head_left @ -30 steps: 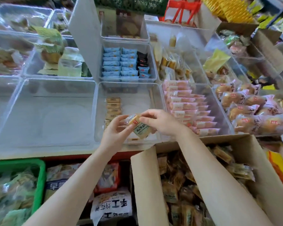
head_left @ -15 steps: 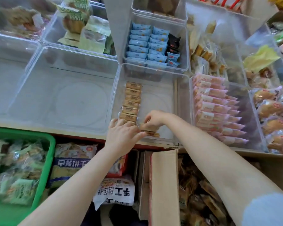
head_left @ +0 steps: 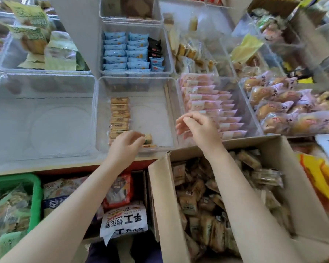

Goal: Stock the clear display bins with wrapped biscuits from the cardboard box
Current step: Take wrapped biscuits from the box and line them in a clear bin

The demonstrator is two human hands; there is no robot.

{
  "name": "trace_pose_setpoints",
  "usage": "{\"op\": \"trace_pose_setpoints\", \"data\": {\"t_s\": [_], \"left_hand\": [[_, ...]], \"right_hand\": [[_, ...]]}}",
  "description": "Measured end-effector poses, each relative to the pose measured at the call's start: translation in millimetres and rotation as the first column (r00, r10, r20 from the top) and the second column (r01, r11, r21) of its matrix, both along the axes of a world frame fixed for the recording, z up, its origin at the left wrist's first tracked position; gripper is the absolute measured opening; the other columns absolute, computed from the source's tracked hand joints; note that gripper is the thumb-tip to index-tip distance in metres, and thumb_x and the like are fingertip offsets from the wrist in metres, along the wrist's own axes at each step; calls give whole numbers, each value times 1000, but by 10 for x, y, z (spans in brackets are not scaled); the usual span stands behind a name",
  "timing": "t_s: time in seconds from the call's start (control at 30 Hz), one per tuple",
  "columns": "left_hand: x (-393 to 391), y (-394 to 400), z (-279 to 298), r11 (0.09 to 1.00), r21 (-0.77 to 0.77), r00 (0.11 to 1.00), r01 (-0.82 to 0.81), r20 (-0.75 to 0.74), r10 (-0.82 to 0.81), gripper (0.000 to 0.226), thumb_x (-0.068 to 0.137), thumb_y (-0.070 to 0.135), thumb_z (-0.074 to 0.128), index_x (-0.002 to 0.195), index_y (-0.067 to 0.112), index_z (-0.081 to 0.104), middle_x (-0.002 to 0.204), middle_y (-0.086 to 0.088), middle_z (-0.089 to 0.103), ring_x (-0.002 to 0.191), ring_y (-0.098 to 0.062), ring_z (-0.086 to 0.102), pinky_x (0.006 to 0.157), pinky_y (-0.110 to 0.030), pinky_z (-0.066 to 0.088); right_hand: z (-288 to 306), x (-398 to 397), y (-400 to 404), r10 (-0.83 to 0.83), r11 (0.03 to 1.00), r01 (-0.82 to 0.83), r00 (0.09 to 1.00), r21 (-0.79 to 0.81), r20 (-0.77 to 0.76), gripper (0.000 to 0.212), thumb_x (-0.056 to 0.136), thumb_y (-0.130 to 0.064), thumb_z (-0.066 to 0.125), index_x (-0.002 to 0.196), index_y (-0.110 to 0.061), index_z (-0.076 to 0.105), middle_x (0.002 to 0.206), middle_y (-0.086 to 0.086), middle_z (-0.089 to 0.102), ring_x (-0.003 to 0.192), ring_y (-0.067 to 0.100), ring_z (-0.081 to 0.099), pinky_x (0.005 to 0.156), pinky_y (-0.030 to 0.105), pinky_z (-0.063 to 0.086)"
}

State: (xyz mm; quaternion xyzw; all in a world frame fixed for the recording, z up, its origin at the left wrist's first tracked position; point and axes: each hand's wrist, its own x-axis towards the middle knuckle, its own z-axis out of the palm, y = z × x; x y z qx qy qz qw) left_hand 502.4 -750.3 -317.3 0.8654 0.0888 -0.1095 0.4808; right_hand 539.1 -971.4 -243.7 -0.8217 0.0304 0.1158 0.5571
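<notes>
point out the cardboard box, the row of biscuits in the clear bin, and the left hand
cardboard box (head_left: 160, 196): head view, on its near-left flap
row of biscuits (head_left: 120, 112): head view, mid-row wrapper
left hand (head_left: 124, 147): head view, back of the hand

Two bare hands are in view: one left hand (head_left: 124, 144) and one right hand (head_left: 198, 128). There is one open cardboard box (head_left: 165, 202); the loose wrapped biscuits (head_left: 199, 202) inside are too many and too jumbled to count. In the middle clear bin (head_left: 134, 80) stands one row of tan wrapped biscuits (head_left: 119, 115), about eight visible, and two more packets (head_left: 148, 141) lie at its near end. One large clear bin (head_left: 42, 118) is on the left. The blue packets (head_left: 125, 52) make two columns of about seven each. One green basket (head_left: 35, 198) is at the lower left.
</notes>
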Motion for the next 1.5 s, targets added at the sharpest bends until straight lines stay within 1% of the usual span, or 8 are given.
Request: {"op": "trace_pose_setpoints", "data": {"t_s": [0.17,0.4,0.6,0.87,1.0,1.1,1.33,1.5], "left_hand": [[-352,-765,179,986,-43,986,161,60,-158,44,99,37,57,141,26,49,130,6,53,123,-11,49,104,-35,43],[-453,-876,12,986,-110,991,123,-38,-127,30,101,32,52,129,39,45,123,5,57,116,-13,53,98,-36,45],[-448,-885,8,984,-133,992,120,-33,-126,28,102,28,50,128,37,46,116,4,58,107,-11,55,87,-31,45],[-437,-857,63,975,-163,986,149,-51,-159,26,101,25,51,123,38,46,111,0,60,105,-14,57,87,-29,49],[-436,-835,156,986,-82,989,147,-3,-148,23,101,34,55,124,33,54,115,7,57,113,-15,54,98,-36,48],[-481,-813,455,980,-193,988,45,157,-14,19,101,38,53,112,30,66,111,12,62,113,-12,57,100,-36,46],[-485,-346,879,728,-678,994,-99,-94,47,34,86,31,70,117,15,67,101,-7,76,98,-28,73,82,-47,59],[-521,419,832,672,-728,991,-132,-70,118,42,81,26,71,119,11,65,101,-8,75,93,-25,73,69,-33,61]], "right_hand": [[-367,-600,-441,-248,968,249,957,-12,-148,32,97,-13,49,73,4,62,74,21,68,66,27,65,64,37,54],[-1285,-834,-475,-163,964,50,886,-261,-433,33,97,-34,61,122,-13,67,115,3,68,110,20,61,90,29,47],[-1764,-771,-249,-167,897,-35,897,-441,-410,64,77,-63,68,122,-18,64,136,8,55,130,29,47,108,45,45],[-1005,-1016,-543,-200,979,194,899,-56,-390,43,86,-30,76,121,-16,55,111,-3,62,105,13,60,78,23,47],[-409,-1136,-672,-232,937,292,931,192,-284,48,79,-44,80,114,-18,60,107,6,71,98,20,70,85,41,59],[-16,-1089,-564,-183,957,215,968,193,-171,42,86,-43,76,116,-20,58,110,7,69,98,20,71,84,38,61],[348,-853,134,-26,961,63,990,271,-136,33,106,-41,46,121,-15,60,112,12,71,105,27,70,89,50,59],[362,-699,752,179,971,-147,970,190,-162,26,101,-29,60,121,-12,66,103,2,75,91,9,72,70,22,54]]}}
